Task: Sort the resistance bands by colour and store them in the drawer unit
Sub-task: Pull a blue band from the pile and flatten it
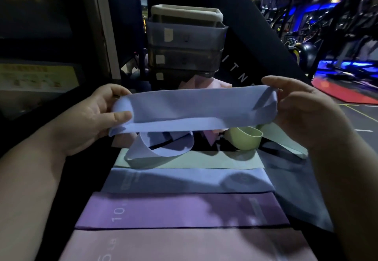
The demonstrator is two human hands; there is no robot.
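Your hands hold a light blue band (194,107) stretched flat between them, in the air above the middle of the bench (214,148). Your left hand (90,117) pinches the band's left end, thumb on the front and fingers curled behind. Your right hand (306,113) grips the right end, with the fabric folded around its fingers.

Below the held band, four bands lie flat across the bench in rows. The pale green band (204,161) is farthest, then the flat blue band (184,180), then the purple band (184,209), and the pink band (184,244) lies at the near edge. Each touches or overlaps its neighbour.

Just beyond the green one, a loose blue loop (169,148) stands curled towards the left side and a yellow-green loop (243,140) towards the right. Crumpled pink bands (204,83) sit farther back.

The drawer unit (185,41) stands at the bench's far end, its grey drawers stacked and pushed in. A grey-blue sheet (296,189) lies along the right edge.
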